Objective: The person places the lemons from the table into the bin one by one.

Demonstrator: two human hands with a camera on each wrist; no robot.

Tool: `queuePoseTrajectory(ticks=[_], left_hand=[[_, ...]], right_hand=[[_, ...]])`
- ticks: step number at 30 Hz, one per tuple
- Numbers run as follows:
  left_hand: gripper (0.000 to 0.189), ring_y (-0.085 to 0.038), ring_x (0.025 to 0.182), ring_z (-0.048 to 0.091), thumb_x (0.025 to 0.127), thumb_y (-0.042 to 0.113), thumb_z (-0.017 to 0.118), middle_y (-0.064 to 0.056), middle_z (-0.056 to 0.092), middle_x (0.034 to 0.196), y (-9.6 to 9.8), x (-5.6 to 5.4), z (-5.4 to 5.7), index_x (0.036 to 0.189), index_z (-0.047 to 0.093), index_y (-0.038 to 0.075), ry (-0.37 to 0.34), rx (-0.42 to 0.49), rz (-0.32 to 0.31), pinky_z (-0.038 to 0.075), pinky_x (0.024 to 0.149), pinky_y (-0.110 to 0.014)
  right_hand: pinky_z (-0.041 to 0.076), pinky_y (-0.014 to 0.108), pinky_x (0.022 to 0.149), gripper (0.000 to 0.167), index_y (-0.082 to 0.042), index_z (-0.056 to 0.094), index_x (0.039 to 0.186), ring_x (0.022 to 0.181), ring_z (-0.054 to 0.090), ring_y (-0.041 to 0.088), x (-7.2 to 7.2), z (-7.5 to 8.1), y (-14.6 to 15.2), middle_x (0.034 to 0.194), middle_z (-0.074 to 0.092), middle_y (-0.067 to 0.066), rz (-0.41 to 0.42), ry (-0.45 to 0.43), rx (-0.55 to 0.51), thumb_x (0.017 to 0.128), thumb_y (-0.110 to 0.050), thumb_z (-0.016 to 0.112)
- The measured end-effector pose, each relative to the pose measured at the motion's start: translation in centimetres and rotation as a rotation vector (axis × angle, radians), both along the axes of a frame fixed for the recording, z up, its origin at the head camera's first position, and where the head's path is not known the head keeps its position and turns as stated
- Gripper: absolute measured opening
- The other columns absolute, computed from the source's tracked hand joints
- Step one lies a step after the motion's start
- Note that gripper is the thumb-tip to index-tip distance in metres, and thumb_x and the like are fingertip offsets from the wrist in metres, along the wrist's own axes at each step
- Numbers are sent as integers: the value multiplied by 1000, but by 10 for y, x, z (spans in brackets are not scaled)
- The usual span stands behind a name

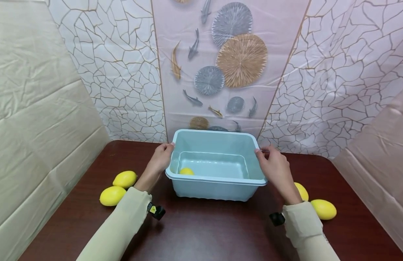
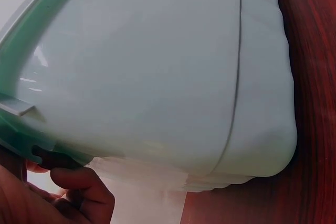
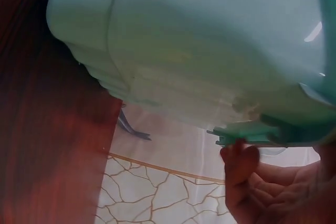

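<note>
A light blue plastic basin [image 1: 214,188] stands at the middle of the table, towards its back edge. Inside it, near the front left corner, lies a yellow lemon [image 1: 186,171], partly hidden by the front rim. My left hand [image 1: 161,156] grips the basin's left rim, thumb on top. At the opposite end, my right hand [image 1: 274,165] holds the right rim. In the left wrist view, curled fingers [image 2: 89,190] sit under the rim beside the basin's wall [image 2: 147,72]. Fingers [image 3: 241,163] of the right hand likewise curl below the rim in the right wrist view.
Two lemons [image 1: 124,179] lie on the dark red-brown table [image 1: 201,232] beside my left forearm. To the right of my right forearm are two more lemons [image 1: 323,209], one partly covered by the arm. A patterned cloth [image 1: 129,72] hangs behind the table.
</note>
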State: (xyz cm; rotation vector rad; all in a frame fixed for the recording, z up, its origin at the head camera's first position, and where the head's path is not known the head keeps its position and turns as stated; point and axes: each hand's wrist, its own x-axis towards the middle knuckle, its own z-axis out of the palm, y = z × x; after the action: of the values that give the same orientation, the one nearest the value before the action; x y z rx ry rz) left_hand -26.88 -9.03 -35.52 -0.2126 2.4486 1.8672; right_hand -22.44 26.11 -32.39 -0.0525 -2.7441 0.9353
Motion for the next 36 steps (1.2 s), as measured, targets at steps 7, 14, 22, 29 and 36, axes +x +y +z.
queuePoseTrajectory(ticks=[7, 14, 22, 29, 36], left_hand=[[51, -30, 117, 58, 115, 38, 40, -22, 58, 136, 0, 0, -1, 142, 54, -3, 0, -1, -1, 52, 99, -44], [52, -31, 117, 59, 114, 38, 40, -22, 58, 136, 1, -1, 0, 143, 53, -4, 7, -30, -10, 52, 98, -43], [54, -30, 117, 61, 115, 38, 38, -22, 57, 139, -2, -2, 3, 148, 50, -3, -6, -57, -34, 54, 95, -41], [52, -33, 124, 58, 114, 36, 40, -23, 57, 141, -7, -1, 6, 145, 52, -4, 43, -153, -44, 51, 105, -49], [39, -29, 98, 62, 111, 35, 51, -17, 66, 113, -19, 4, 6, 131, 60, 4, 169, -318, -73, 53, 83, -40]], right_hand=[[55, 52, 89, 54, 7, 60, 140, 110, 66, 40, -9, -6, 7, 130, 66, 29, -2, -52, -92, 113, -37, 45], [56, 28, 72, 62, 10, 57, 142, 87, 69, 16, -18, -11, 16, 113, 70, 20, 25, -257, -319, 113, -43, 43], [57, 25, 66, 65, 12, 50, 148, 72, 69, 7, -20, -9, 17, 97, 73, 9, 53, -334, -458, 114, -43, 42], [60, 28, 68, 66, 11, 47, 150, 81, 73, 13, -20, -13, 13, 116, 71, 22, 62, -339, -525, 114, -44, 40], [60, 28, 68, 68, 12, 47, 150, 82, 73, 13, -19, -16, 14, 118, 70, 24, 48, -347, -538, 114, -46, 40]])
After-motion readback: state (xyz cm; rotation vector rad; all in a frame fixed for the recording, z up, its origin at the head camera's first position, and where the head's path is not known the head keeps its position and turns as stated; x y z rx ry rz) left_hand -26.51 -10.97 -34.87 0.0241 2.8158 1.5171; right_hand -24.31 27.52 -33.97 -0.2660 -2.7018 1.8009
